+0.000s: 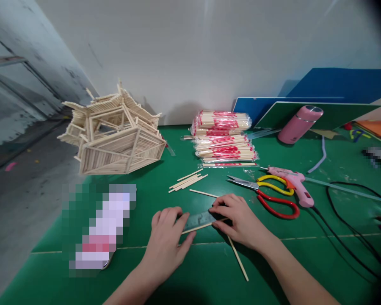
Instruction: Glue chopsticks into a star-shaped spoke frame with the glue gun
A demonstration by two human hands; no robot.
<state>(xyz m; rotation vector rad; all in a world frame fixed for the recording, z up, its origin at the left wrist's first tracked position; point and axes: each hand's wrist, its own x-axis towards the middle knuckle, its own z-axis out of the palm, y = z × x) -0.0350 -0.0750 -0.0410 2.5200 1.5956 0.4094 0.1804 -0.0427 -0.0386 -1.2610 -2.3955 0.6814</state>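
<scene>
A flat grey ruler [199, 220] lies between my hands, with a thin wooden stick [197, 229] along its near edge. My left hand [167, 235] has its fingers on the ruler's left end, its thumb by the stick's end. My right hand [235, 216] pinches the stick and ruler at the right, hiding their far ends. Below it, a second wooden stick [238, 259] slants toward me on the table. Another stick [203, 193] reaches from beyond my right fingers. Several short cut sticks [188, 181] lie loose farther back.
Scissors [260, 186] and a pink glue gun [292, 180] with a black cord lie right. Wrapped stick bundles [224, 146], a pink bottle [300, 125] and boards [317, 116] stand behind. A stick-built model [123, 150] and a blurred object [103, 228] are left on the green table [51, 250].
</scene>
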